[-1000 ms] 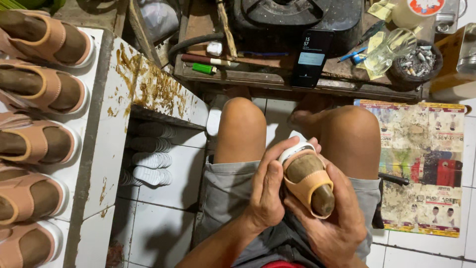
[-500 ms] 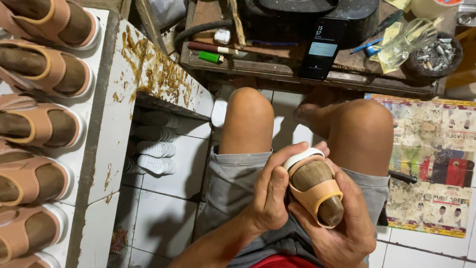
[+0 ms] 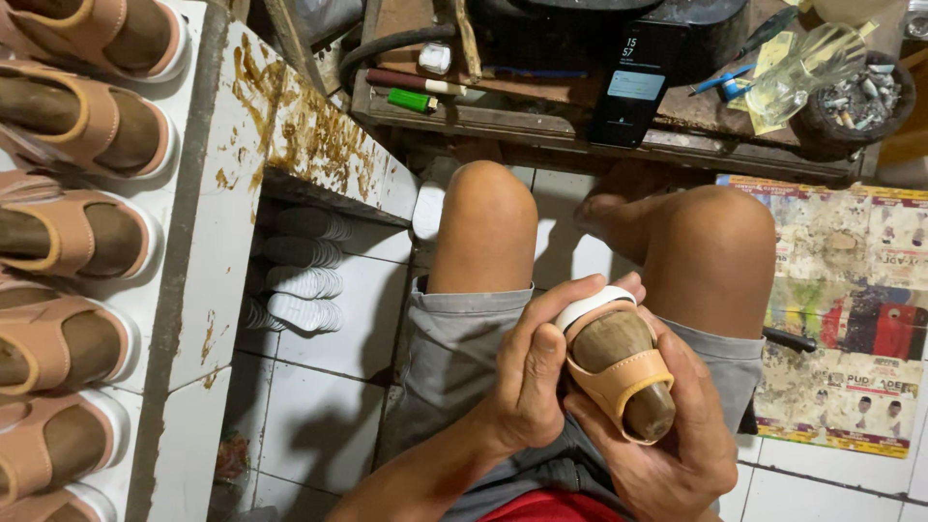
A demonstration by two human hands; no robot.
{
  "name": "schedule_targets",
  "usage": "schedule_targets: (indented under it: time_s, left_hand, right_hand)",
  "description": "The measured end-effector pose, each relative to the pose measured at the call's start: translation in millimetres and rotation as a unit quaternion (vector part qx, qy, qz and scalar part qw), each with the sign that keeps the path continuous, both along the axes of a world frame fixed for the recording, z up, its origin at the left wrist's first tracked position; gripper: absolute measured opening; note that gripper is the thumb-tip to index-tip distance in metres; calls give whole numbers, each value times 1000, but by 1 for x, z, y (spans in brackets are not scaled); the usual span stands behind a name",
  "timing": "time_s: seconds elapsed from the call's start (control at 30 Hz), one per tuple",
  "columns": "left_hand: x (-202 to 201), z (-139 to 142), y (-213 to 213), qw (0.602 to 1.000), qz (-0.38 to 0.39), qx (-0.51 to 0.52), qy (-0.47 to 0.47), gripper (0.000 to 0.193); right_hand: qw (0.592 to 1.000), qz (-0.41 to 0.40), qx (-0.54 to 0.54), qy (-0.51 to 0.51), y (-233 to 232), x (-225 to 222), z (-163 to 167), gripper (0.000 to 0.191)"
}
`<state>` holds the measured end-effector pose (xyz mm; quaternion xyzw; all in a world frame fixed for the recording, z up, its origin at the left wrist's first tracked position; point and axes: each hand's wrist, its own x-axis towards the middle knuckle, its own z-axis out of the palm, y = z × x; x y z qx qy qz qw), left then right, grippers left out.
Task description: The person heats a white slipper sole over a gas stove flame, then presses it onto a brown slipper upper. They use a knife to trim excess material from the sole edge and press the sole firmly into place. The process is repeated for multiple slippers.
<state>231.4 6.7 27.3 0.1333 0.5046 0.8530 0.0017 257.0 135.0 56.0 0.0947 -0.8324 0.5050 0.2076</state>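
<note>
The sandal (image 3: pixel 619 372) sits on its brown wooden last, held over the person's lap between the knees; the left hand (image 3: pixel 527 387) is wrapped round the white sole at the heel end, fingers closed tight on it, while the right hand (image 3: pixel 667 454) cups the toe end from below, fingers curled and clamped under the last; the tan strap already lies across the last and the white sole already sits against the bottom, so the shoe looks largely assembled, with pressing the sole edge home seemingly the part in hand; whether the bond is finished all round cannot be told, since the far side is hidden by the palms.

On the white shelf (image 3: pixel 208 242) at the left stands a row of finished-looking sandals (image 3: pixel 77 237) on lasts, which suggests that this one is among the last of a batch; loose white soles (image 3: pixel 304 280) lie stacked on the tiled floor below; ahead, the wooden desk (image 3: pixel 541 126) carries a phone (image 3: pixel 633 92), a green lighter (image 3: pixel 414 100) and a glass ashtray (image 3: pixel 855 97); nothing stands between the hands and the shoe.
</note>
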Motion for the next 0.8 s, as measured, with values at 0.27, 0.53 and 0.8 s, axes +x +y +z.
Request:
schedule_targets:
  time_s: [0.27,0.53,0.8]
  left_hand:
    - [4,-5,4,999,-11,36,-22,51]
    - [5,-6,2,1000,-13,21,-6,50]
    - [-2,-1,-3,999,-30,7,11,45]
  right_hand:
    - [999,24,-20,-10,0,1,2,86]
    - [999,29,-29,-22,3,3,0,88]
    - [998,39,-43,-34,7,2,-1,90]
